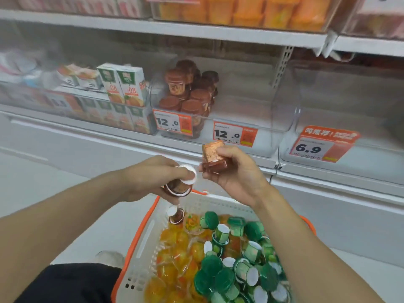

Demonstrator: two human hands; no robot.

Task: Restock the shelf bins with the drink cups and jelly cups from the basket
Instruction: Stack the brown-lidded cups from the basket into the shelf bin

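Observation:
My left hand (153, 173) grips a brown drink cup (181, 184), tilted with its white base toward me. My right hand (236, 171) holds another brown drink cup (214, 157) upside down, lid at the bottom. Both hands hover above the white basket (140, 248) with orange trim. One more brown cup (176, 215) lies at the basket's far end, beside orange jelly cups (175, 256) and several green drink cups (238, 265). A clear shelf bin (282, 119) straight ahead holds stacked brown cups (188, 90) on its left side.
Juice cartons (122, 86) fill the bin to the left. A clear bin (349, 110) with a 6.9 price tag (323, 145) stands to the right. Orange cups (240, 9) sit on the shelf above. A white chest front runs below the shelf. My dark-clothed knee (72, 283) is bottom left.

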